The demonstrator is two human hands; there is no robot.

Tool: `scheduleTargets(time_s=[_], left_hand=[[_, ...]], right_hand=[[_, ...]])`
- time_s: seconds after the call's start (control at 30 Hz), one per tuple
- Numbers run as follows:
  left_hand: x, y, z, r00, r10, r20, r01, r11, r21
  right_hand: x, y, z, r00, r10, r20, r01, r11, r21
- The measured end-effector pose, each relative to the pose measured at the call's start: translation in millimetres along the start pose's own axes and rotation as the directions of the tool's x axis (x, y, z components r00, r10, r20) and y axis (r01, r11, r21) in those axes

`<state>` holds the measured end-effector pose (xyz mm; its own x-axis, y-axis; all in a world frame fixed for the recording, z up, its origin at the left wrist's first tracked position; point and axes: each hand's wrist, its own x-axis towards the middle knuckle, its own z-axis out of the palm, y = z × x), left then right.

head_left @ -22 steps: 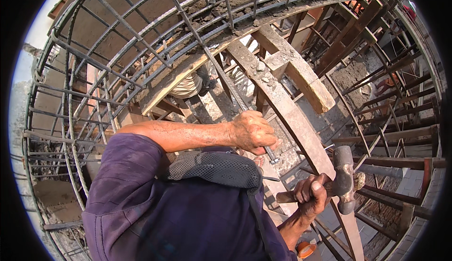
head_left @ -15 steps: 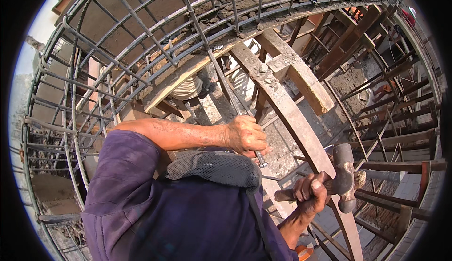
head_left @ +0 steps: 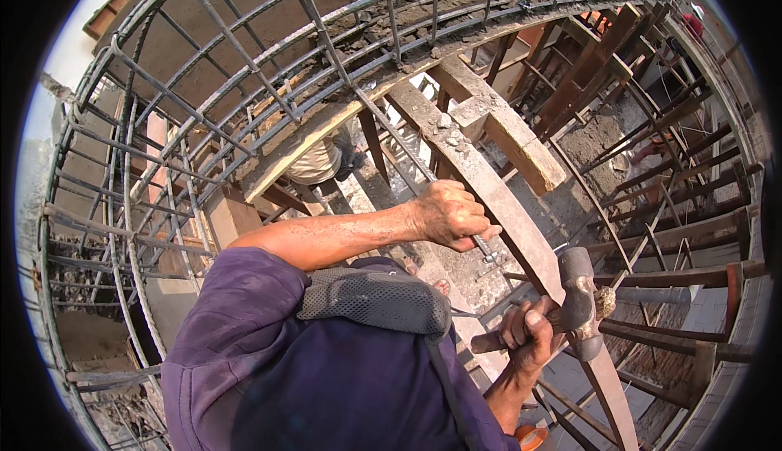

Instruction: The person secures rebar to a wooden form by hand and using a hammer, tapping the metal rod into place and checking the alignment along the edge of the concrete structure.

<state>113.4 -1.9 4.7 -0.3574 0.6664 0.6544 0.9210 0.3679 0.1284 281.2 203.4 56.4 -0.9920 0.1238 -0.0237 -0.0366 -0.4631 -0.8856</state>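
My left hand (head_left: 453, 213) is closed around a long steel bar (head_left: 397, 135), which slants from the rebar cage at the upper left. The bar's blunt end pokes out below the fist. In my right hand (head_left: 528, 333) is a short-handled sledgehammer (head_left: 579, 300); fingers and thumb wrap the handle close to the head. The hammer head stands clear of the bar's end, to its lower right. Past my left fist runs a long wooden plank (head_left: 516, 221), with concrete crumbs on its far part. Where the bar's far end rests is hard to make out among the rebar.
A curved rebar cage (head_left: 204, 97) arcs along the left and far side. Beyond the plank sits a notched timber block (head_left: 521, 146). Wooden props and braces (head_left: 676, 276) crowd the right. Below, a person in a light shirt (head_left: 316, 164) is partly hidden under the formwork.
My left hand has shifted right and slightly away from me, and the bar's near end has swung right with it. The hammer has moved a little left. The view has also shifted slightly.
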Motion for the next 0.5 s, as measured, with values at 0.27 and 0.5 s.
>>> scheduleTargets(time_s=[0.27, 0.5], left_hand=[[20, 5, -38, 0.981, 0.195, -0.009, -0.194, 0.971, -0.139], [-6, -31, -19, 0.961, 0.011, 0.278, 0.004, 0.999, -0.053]], right_hand=[[-3, 10, 4, 0.992, 0.103, -0.067, -0.098, 0.993, 0.067], [-12, 11, 2, 0.981, 0.131, -0.141, -0.126, 0.991, 0.043]])
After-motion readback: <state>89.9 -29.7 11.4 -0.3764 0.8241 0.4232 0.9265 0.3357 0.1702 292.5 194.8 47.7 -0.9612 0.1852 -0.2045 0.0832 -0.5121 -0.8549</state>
